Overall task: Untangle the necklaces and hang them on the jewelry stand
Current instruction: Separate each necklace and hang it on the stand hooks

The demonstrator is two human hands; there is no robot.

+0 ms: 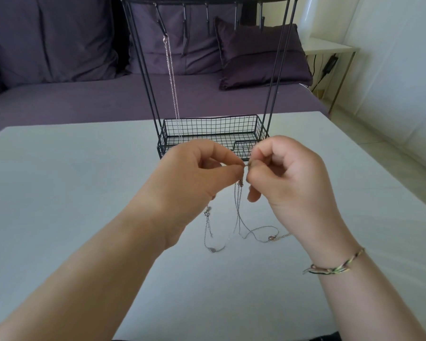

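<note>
While thin tangled silver chains [239, 212] are pinched between left hand [197, 173] and right hand [288, 175] above the white table [59, 193], they could be knotted tighter by hard pulling. Beyond, one silver necklace [172, 77] is hung on the black wire stand [272, 89].

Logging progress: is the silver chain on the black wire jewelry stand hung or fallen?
Hung: the thin silver chain dangles straight down from the leftmost hook of the black wire jewelry stand.
</note>
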